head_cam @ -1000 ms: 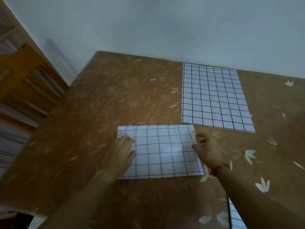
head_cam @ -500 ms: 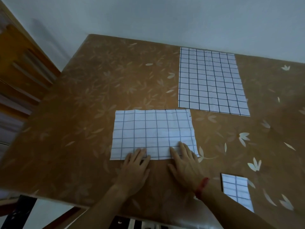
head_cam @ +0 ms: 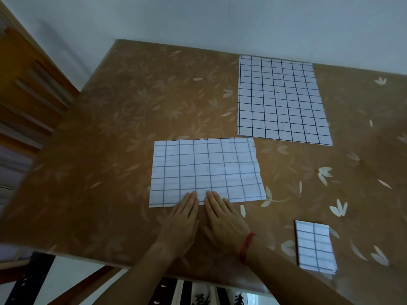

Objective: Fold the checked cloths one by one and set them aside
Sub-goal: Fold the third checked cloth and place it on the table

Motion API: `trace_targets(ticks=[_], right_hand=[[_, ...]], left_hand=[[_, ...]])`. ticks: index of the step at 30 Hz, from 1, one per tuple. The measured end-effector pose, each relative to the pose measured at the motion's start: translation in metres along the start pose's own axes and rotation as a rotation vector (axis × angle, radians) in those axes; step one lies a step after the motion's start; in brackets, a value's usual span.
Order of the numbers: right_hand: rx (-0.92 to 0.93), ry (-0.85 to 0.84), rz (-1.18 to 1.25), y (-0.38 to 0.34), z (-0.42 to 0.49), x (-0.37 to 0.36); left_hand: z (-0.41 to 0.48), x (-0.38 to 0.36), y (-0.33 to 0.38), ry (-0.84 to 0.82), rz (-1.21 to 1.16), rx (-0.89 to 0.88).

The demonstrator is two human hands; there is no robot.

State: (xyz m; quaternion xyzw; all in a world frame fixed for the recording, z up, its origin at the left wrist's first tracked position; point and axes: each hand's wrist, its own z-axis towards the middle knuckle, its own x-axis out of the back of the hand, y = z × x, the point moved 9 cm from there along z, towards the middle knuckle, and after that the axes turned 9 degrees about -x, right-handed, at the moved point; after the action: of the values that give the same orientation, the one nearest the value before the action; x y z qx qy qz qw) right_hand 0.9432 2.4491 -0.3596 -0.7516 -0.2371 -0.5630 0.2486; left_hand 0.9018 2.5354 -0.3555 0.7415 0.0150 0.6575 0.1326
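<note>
Head view looks down on a brown table with a pale leaf pattern; its near edge runs across the bottom of the picture and its far edge meets a pale wall. The left half of the tabletop is bare brown surface, from the far corner down to the near edge. At the far right lies the largest checked cloth, spread flat, its far edge close to the wall and its near left corner just beside the next cloth. That half-folded cloth lies in the middle, wider than deep, its right edge a little ragged and its near edge under the fingertips. Bare table shows between it and the small folded cloth, which sits well apart at the near right, close to the table's front edge. The left hand and right hand lie palm down side by side, almost touching, fingers straight and close together, gripping nothing, tips pressing on the near edge of the half-folded cloth. A red wristband circles the right wrist.
</note>
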Motion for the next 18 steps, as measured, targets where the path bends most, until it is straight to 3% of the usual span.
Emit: trace_targets(ticks=[9, 18], right_hand=[[-0.168, -0.024, -0.092, 0.062, -0.022, -0.005], [-0.393, -0.039, 0.049, 0.105, -0.042, -0.006]], left_hand=[[-0.039, -0.008, -0.050, -0.087, 0.059, 0.183], [-0.066, -0.011, -0.072, -0.105, -0.020, 0.299]])
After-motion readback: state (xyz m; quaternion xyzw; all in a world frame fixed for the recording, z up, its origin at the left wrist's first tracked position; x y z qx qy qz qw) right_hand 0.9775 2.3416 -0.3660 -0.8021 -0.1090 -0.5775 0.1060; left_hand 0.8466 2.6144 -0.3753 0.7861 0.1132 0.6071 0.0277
